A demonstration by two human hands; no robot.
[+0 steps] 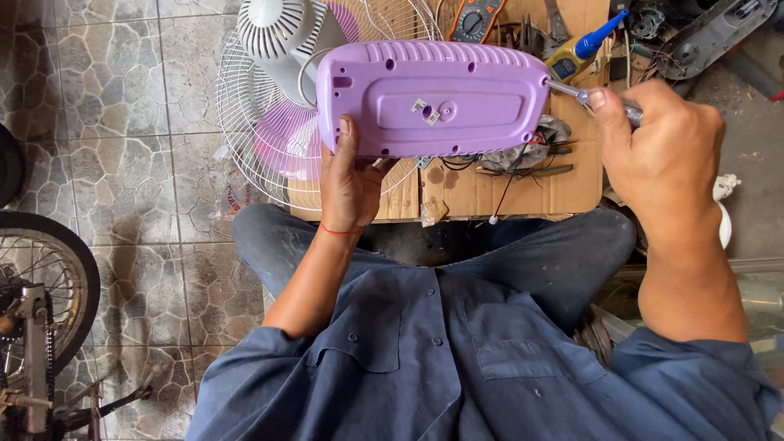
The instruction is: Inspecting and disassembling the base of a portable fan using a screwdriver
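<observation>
The left hand (349,181) is gripping the lilac plastic fan base (430,98), underside up, ribbed and screw-holed, just in front of the wire fan guard (245,122). The right hand (657,143) is clenching a screwdriver (572,91) at the base's right edge.

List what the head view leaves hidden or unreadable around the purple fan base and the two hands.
- Screwdriver handle: buried in the right hand.
- Screw at the tool tip: too small to see on the fan base.
- Left hand fingers: behind the base; only the thumb shows.
- Base's other face: turned away.
- Fan grille: partly behind the base, top cut off by the frame edge.
</observation>
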